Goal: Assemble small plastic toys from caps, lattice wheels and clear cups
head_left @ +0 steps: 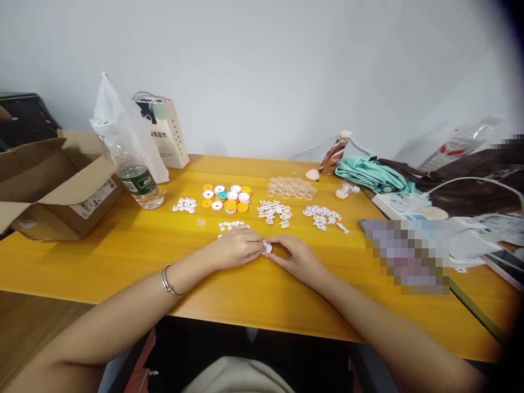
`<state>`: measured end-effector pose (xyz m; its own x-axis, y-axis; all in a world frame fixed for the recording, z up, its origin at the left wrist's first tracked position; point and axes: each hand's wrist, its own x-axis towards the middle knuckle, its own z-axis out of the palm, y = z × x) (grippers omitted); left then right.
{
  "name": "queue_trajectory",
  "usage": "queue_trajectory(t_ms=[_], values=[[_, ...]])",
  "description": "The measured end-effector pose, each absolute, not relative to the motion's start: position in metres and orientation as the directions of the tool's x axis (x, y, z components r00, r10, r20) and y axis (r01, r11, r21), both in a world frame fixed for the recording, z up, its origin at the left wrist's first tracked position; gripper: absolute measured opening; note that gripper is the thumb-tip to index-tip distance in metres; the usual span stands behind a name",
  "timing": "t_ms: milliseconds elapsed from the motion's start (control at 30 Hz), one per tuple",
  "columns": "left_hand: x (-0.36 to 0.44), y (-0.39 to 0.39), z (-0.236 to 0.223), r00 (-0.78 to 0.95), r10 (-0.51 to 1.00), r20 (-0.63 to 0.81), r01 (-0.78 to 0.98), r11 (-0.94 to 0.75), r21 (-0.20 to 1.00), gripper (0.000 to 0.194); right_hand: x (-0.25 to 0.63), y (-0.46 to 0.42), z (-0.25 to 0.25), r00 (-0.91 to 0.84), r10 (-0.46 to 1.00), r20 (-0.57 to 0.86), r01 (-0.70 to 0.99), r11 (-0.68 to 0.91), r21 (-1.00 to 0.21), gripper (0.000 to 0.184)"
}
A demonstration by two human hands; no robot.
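Between my two hands, low over the wooden table (pixel 196 284), is a small white round plastic part (pixel 267 247). My left hand (pixel 240 246) curls over its left side, with the fingertips hidden. On the other side, thumb and forefinger of my right hand (pixel 292 255) grip its edge. Just beyond my left hand lie small white discs (pixel 229 224), partly covered by it. Farther back are orange, white and teal round wheel-like parts (pixel 231 206), white openwork pieces (pixel 275 210), more openwork pieces (pixel 321 214) and clear round caps (pixel 290 188).
On the left stand an open cardboard box (pixel 94 204), a water bottle (pixel 139 183) and a paper bag (pixel 174 136). Tiny rings (pixel 200 222) and white knobs (pixel 184 204) lie nearby. A coffee bottle (pixel 333 155), teal folded cloth (pixel 364 172) and power strip (pixel 395 210) sit right.
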<state>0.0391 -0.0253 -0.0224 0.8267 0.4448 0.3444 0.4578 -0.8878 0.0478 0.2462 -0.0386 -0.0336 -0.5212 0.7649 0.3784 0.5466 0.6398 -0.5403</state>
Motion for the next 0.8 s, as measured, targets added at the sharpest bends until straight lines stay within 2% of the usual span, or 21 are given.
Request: queue_trajectory(t_ms=[167,400,567,800], values=[[0.038,-0.026,-0.022,0.831,0.448,0.328,0.450,-0.890,0.076,0.020,0.247,-0.038,-0.036,-0.515,0.757,0.403,0.538,0.651,-0.535,0.021],[0.036,-0.027,-0.014,0.814,0.489,0.314,0.440,-0.871,0.218,0.020,0.247,-0.038,-0.036,-0.513,0.756,0.407,0.535,0.652,-0.538,0.020],[0.013,-0.015,0.004,0.643,0.631,0.435,0.512,-0.776,0.368,0.023,0.248,-0.039,-0.036,-0.507,0.763,0.400,0.544,0.643,-0.539,0.020],[-0.006,-0.004,0.002,0.642,0.750,0.159,0.662,-0.647,0.379,0.018,0.247,-0.039,-0.034,-0.510,0.772,0.379,0.550,0.632,-0.546,0.022]])
